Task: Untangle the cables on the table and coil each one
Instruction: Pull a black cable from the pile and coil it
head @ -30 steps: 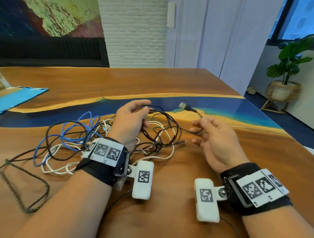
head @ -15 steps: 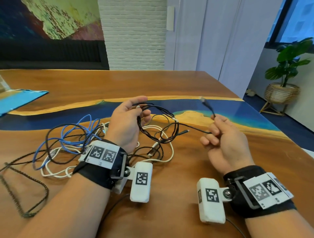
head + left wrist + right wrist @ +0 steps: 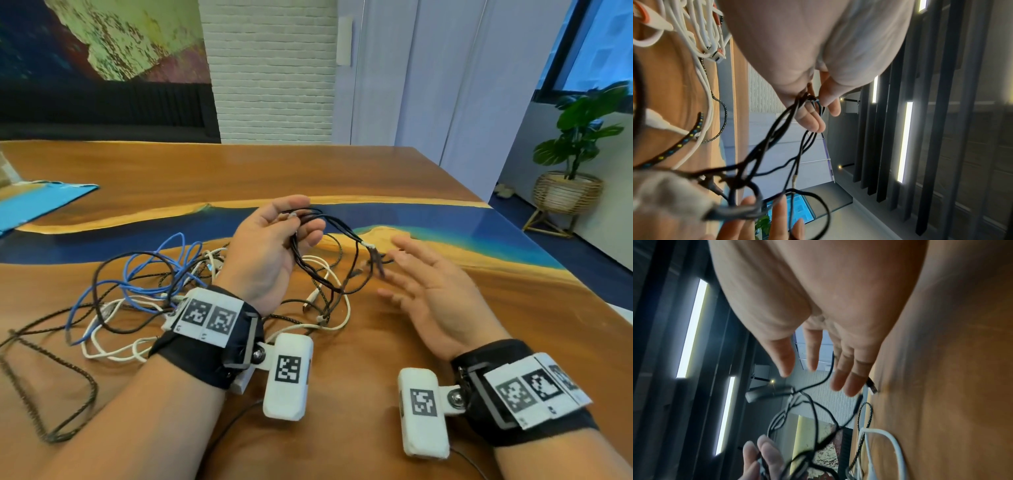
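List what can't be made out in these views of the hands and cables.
- Right hand, head view: motion-blurred; contact with the black cable unclear.
- Left hand grip: fingers hide how many black loops it holds.
- Cable pile: the left wrist covers the crossings.
- Braided cable: its end leaves the left edge.
- Left wrist view: near plug blurred.

Both forearms bare, no sleeves. Black fabric wrist strap on left wrist [image 3: 209,346], another on right wrist [image 3: 520,394]; each carries a white card of square black-and-white markers. White rounded camera pod [image 3: 289,377] bolted at 3 o'clock of left strap; matching pod [image 3: 424,411] at 9 o'clock of right, thin dark lead trailing.
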